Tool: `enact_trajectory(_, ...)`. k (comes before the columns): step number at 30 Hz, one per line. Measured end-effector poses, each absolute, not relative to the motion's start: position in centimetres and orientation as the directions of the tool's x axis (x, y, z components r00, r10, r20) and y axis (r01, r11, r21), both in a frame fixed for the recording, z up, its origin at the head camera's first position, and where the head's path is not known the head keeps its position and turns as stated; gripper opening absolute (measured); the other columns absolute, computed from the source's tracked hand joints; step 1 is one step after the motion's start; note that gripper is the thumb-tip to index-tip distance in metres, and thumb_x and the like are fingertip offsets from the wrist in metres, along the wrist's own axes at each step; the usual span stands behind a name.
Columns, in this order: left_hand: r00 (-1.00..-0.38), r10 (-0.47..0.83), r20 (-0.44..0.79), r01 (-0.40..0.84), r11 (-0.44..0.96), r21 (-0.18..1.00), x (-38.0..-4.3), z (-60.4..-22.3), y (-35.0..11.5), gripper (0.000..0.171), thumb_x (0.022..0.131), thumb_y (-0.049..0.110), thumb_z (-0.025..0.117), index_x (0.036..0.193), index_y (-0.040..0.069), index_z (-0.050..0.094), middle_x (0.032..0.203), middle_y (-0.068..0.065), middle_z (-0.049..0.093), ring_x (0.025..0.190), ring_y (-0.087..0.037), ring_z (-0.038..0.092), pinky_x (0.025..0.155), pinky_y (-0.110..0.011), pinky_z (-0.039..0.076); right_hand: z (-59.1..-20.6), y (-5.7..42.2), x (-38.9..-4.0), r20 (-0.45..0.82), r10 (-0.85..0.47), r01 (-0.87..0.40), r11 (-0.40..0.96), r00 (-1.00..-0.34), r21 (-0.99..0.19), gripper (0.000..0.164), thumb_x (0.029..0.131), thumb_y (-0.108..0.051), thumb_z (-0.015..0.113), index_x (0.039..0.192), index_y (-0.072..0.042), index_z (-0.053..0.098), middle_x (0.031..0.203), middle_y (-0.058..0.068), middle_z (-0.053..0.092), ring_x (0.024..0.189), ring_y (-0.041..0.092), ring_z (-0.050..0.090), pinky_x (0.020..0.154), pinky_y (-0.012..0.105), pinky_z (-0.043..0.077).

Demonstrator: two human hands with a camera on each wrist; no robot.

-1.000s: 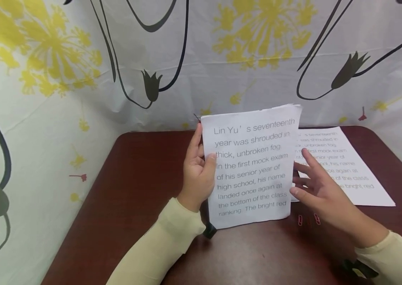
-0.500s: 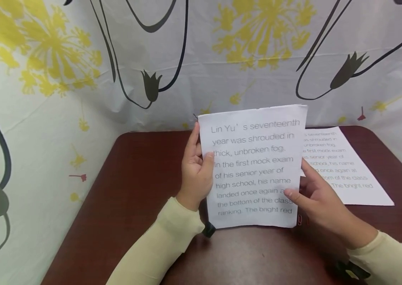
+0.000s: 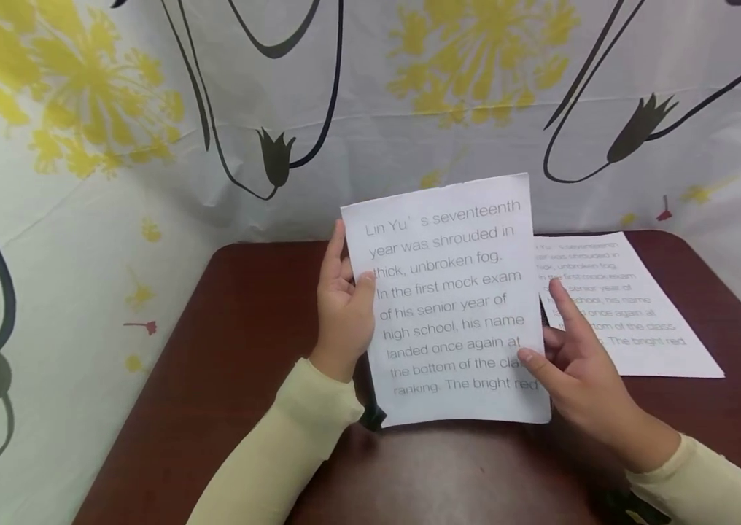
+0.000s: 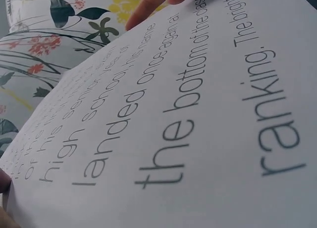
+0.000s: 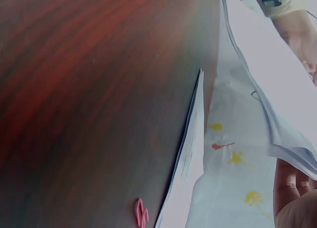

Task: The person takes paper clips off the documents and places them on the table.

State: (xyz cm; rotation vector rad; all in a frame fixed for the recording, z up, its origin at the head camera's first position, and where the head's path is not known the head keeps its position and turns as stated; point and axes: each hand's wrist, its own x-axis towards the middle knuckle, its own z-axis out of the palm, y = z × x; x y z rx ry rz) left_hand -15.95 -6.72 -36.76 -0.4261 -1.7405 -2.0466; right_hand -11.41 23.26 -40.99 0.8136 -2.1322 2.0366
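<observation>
A stack of white printed paper (image 3: 449,306) is held up over the table, its text facing me and its top leaning slightly left. My left hand (image 3: 344,321) grips the left edge, thumb on the front and fingers partly hidden behind. At the lower right edge, my right hand (image 3: 583,379) pinches the stack with its thumb on the front, while the index finger points up beside it. In the right wrist view, several layers show along the edge of the held stack (image 5: 277,74), slightly spread at one corner. Large print fills the left wrist view on the paper (image 4: 218,154).
Another stack of printed paper (image 3: 659,350) lies on the dark red-brown table (image 3: 259,328) at the right, partly behind my right hand. Red paper clips (image 5: 141,214) lie near it in the right wrist view. A patterned white cloth (image 3: 370,138) hangs behind the table.
My right hand has moved left from beside the held stack and taken its right edge. Both hands have then shifted the stack left and tilted it. The paper clips are now covered in the head view.
</observation>
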Motion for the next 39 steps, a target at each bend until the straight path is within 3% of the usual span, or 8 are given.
enact_trajectory(11,-0.874,-0.152,0.462,0.48,-0.118,0.869,-17.2,-34.3,-8.6,0.082,0.104,-0.008,0.047,0.165,0.044,0.028,0.126,-0.01,0.073,0.085,-0.025,0.079,0.069,-0.035,0.067,-41.0,21.4,-11.1,0.393,-0.251,-0.396,-0.039,-0.885,-0.917,0.094,0.097,0.019,0.057,0.171,-0.019,0.013,0.113,-0.001,0.08,0.092,0.012,0.079,0.068,0.029,0.065)
enact_trajectory(17,-0.917,-0.124,0.379,0.397,-0.193,0.897,-17.4,-33.9,-9.0,0.084,0.104,-0.007,0.047,0.165,0.046,0.026,0.13,-0.012,0.071,0.09,-0.027,0.078,0.072,-0.037,0.067,-40.7,20.0,-11.4,0.345,-0.207,-0.351,-0.007,-0.915,-0.936,0.084,0.1,0.013,0.056,0.17,-0.017,0.021,0.115,-0.005,0.079,0.092,0.013,0.079,0.068,0.032,0.066)
enact_trajectory(25,-0.964,-0.109,0.242,0.252,-0.093,0.963,-17.2,-35.1,-9.6,0.087,0.104,-0.004,0.052,0.165,0.049,0.02,0.128,-0.013,0.068,0.096,-0.032,0.078,0.078,-0.043,0.067,-40.6,18.7,-12.2,0.324,-0.177,-0.33,0.006,-0.929,-0.944,0.079,0.102,0.01,0.057,0.169,-0.018,0.027,0.118,-0.005,0.077,0.094,0.014,0.079,0.07,0.033,0.066)
enact_trajectory(29,-0.984,-0.093,0.15,0.156,-0.058,0.986,-16.9,-36.1,-9.8,0.087,0.104,-0.002,0.054,0.164,0.052,0.021,0.127,-0.01,0.067,0.097,-0.03,0.078,0.08,-0.044,0.067,-40.6,18.2,-12.9,0.325,-0.178,-0.333,0.017,-0.929,-0.943,0.08,0.102,0.009,0.057,0.169,-0.018,0.025,0.119,0.002,0.077,0.096,0.015,0.079,0.071,0.034,0.066)
enact_trajectory(36,-0.998,-0.044,0.036,0.036,-0.003,0.999,-15.8,-38.4,-10.1,0.089,0.104,0.0,0.057,0.164,0.053,0.016,0.129,-0.008,0.066,0.098,-0.028,0.078,0.081,-0.045,0.067,-40.6,17.3,-14.5,0.326,-0.176,-0.34,0.054,-0.929,-0.939,0.08,0.101,0.008,0.056,0.169,-0.018,0.023,0.127,0.028,0.07,0.097,0.012,0.078,0.072,0.032,0.066)
enact_trajectory(39,-0.999,-0.039,-0.003,-0.003,0.008,1.0,-15.2,-39.2,-10.3,0.09,0.104,0.001,0.056,0.164,0.053,0.014,0.129,-0.007,0.066,0.098,-0.027,0.078,0.079,-0.044,0.066,-40.7,16.7,-15.1,0.317,-0.17,-0.331,0.057,-0.933,-0.942,0.08,0.1,0.009,0.056,0.169,-0.015,0.024,0.127,0.034,0.068,0.095,0.009,0.077,0.071,0.031,0.066)
